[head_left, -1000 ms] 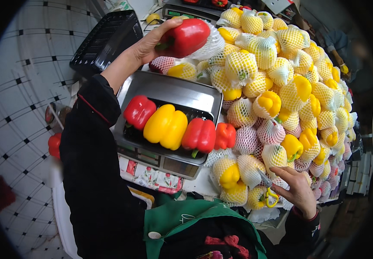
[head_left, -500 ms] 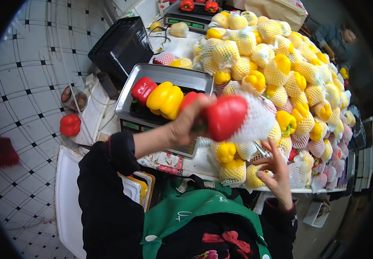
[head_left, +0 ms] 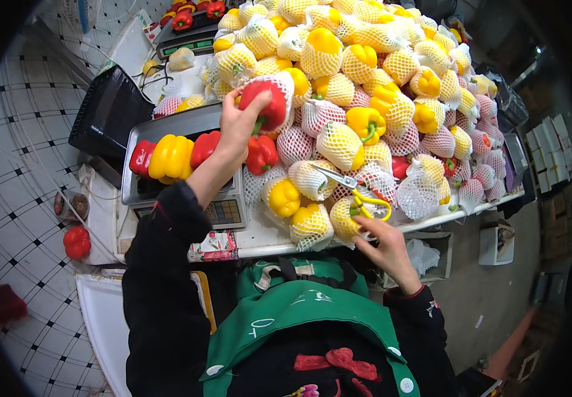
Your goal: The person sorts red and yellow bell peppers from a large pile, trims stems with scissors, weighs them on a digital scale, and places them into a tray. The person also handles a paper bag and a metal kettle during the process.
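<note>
My left hand (head_left: 234, 129) grips a red bell pepper (head_left: 274, 109), partly wrapped in a white foam net, above the right rim of the metal scale pan (head_left: 196, 119). In the pan lie a red pepper (head_left: 141, 157), a yellow pepper (head_left: 171, 159) and another red pepper (head_left: 204, 147), partly behind my wrist. Yellow-handled scissors (head_left: 370, 204) rest on the near side of the pile of netted peppers (head_left: 378, 66), blades toward upper left. My right hand (head_left: 386, 250) is just below their handles, thumb and fingers apart, holding nothing.
A red pepper (head_left: 261, 155) sits between scale and pile. Beyond the pan stands a black box (head_left: 110, 106); a second scale (head_left: 186, 43) with red peppers is farther back. Another red pepper (head_left: 77, 243) lies at left. White bins (head_left: 497, 243) stand at right.
My left hand has carried the netted red pepper away from me, toward the far side of the pan. My right hand has let go of the scissors, which now lie on the pile. The view has shifted.
</note>
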Motion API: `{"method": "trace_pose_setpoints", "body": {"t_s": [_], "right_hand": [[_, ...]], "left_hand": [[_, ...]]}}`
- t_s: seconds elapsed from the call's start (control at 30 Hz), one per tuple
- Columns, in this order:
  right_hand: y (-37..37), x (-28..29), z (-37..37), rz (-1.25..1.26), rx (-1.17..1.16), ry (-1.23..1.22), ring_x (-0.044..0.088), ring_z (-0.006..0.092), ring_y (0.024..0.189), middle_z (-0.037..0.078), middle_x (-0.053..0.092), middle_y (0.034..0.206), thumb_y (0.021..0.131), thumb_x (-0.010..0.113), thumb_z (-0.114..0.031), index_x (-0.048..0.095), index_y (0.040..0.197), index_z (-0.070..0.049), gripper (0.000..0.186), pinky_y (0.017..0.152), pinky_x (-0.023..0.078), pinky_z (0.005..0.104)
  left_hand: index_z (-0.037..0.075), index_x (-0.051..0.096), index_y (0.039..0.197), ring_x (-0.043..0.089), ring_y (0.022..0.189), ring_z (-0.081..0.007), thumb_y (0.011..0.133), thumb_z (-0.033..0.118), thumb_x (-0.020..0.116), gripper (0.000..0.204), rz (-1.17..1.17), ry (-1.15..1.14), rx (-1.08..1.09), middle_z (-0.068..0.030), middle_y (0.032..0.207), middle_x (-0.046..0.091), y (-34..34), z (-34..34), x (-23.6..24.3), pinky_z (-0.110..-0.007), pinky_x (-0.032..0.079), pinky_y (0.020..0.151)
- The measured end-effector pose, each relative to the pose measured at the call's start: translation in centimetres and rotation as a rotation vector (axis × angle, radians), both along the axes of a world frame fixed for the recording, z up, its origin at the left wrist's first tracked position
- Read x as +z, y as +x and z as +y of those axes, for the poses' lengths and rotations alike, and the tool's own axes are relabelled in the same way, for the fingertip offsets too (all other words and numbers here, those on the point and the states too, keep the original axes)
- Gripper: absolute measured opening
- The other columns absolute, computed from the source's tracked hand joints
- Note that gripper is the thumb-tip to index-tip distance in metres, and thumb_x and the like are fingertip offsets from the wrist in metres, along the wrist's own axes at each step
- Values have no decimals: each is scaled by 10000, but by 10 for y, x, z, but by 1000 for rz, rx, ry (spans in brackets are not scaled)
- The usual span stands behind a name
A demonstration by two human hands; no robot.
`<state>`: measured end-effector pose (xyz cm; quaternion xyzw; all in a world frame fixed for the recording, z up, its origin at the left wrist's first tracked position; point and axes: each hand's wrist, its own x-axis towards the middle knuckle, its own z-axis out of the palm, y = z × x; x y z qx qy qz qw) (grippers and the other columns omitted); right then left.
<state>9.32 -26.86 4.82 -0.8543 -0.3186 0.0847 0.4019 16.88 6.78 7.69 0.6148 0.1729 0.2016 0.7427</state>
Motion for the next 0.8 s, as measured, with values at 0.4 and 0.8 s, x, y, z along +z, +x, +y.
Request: {"method": "trace_pose_setpoints", "body": {"t_s": [0.4, 0.8], "right_hand": [[24, -42, -46, -247, -82, 10, 536, 312, 1051, 148, 567, 1146, 698, 728, -68, 586, 1135, -29, 461, 884, 447, 374], [105, -72, -147, -352, -519, -45, 565, 272, 1036, 118, 578, 1125, 735, 628, 11, 617, 1136, -106, 418, 844, 459, 344]], "left_hand": [[61, 415, 1313, 374, 1236, -348, 652, 468, 754, 847, 232, 1067, -36, -194, 1267, 465, 12, -35, -88, -464, 292, 1038], [25, 629, 963, 593, 962, -284, 755, 152, 707, 256, -126, 849, -229, -133, 990, 637, -30, -112, -20, -382, 426, 895]]}}
